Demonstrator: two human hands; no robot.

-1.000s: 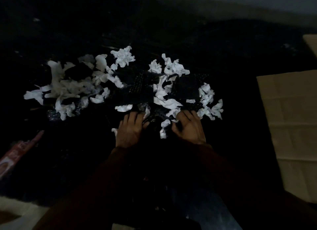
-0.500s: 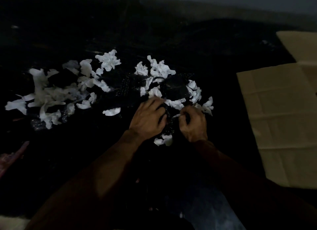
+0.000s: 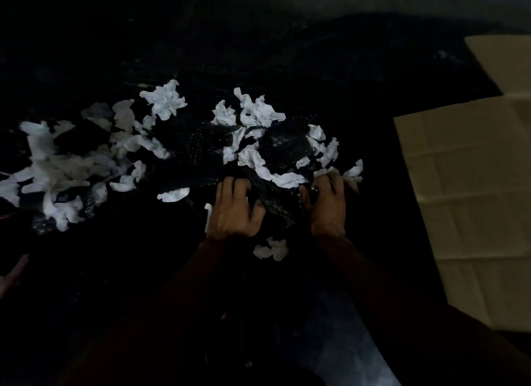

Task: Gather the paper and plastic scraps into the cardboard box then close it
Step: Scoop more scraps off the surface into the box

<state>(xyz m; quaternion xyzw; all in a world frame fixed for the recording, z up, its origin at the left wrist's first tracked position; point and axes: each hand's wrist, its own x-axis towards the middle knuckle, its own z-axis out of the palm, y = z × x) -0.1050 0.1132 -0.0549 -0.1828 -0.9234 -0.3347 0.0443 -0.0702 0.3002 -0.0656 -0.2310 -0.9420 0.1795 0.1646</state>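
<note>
Crumpled white paper scraps (image 3: pixel 258 111) lie mixed with black plastic scraps (image 3: pixel 284 147) on a dark floor, with a second white heap (image 3: pixel 51 167) further left. My left hand (image 3: pixel 234 210) digs curled fingers into black plastic at the near edge of the middle pile. My right hand (image 3: pixel 327 204) curls its fingers around white paper and plastic at the pile's right end. One paper scrap (image 3: pixel 271 249) lies loose between my wrists. The cardboard box (image 3: pixel 474 184) shows only as flat tan panels at the right.
The floor is very dark and details are hard to make out. A reddish object (image 3: pixel 13 270) pokes in at the left edge. A pale wall strip runs along the top. Dark sleeves cover both forearms.
The hands first lay flat at the pile's near edge, then closed on scraps. They now sit a little further apart. The view has shifted right, showing more cardboard.
</note>
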